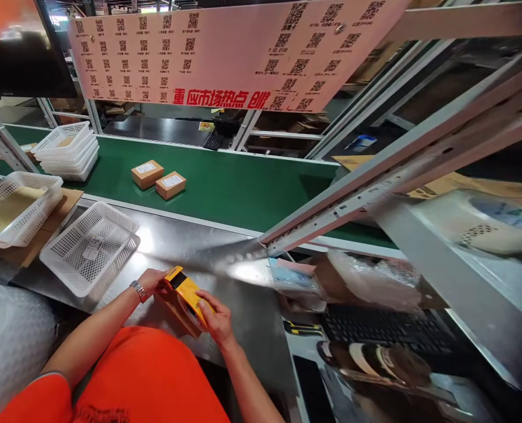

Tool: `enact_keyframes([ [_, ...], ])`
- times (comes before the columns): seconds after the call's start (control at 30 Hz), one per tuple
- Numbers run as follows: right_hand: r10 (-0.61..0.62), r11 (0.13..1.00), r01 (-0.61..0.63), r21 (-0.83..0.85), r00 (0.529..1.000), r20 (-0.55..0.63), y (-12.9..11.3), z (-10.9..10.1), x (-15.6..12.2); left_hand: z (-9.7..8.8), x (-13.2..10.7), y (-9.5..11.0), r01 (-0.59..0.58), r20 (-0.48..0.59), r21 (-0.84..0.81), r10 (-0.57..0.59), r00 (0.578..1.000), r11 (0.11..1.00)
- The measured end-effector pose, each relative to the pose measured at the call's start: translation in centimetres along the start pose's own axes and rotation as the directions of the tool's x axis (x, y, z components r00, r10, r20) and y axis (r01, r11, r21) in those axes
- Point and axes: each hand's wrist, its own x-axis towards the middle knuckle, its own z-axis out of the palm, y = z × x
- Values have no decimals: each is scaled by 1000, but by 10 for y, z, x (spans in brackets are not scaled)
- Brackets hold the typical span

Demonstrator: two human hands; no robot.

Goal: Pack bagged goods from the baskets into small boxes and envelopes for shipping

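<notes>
My right hand (217,320) is closed around a yellow tape dispenser (189,294), its black-edged front end pointing up and left. Under the dispenser is a brown cardboard box (172,313), tilted close to my body above the metal table (252,320). At the box's far left end, my left hand (154,281) grips it, with fingers partly hidden by the dispenser's front. Whether the dispenser touches the box along its length I cannot tell.
Left of my hands sits a white perforated basket (91,249) with a paper slip inside. Beyond the table, two labelled cartons (147,174) lie on a green conveyor belt (225,185), near stacked white baskets (69,154). A metal post (366,194) and a keyboard (384,329) are at right.
</notes>
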Motion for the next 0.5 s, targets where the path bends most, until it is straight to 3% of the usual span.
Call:
enact_keyframes([
  [0.13, 63, 998, -63, -8, 991, 115, -25, 1, 5, -10, 14, -1, -26, -121, 138, 43, 992, 990],
  [0.27, 172, 983, -153, -99, 958, 228, -47, -10, 0, -39, 31, 12, -57, -248, 247, 120, 961, 967],
  [0.4, 297, 953, -279, -121, 941, 165, -52, -21, -8, -68, 46, 13, 24, -310, 337, 87, 947, 941],
  [0.5, 330, 943, -321, -84, 934, 135, -50, -20, -9, -66, 52, -1, 86, -252, 398, 19, 968, 913],
])
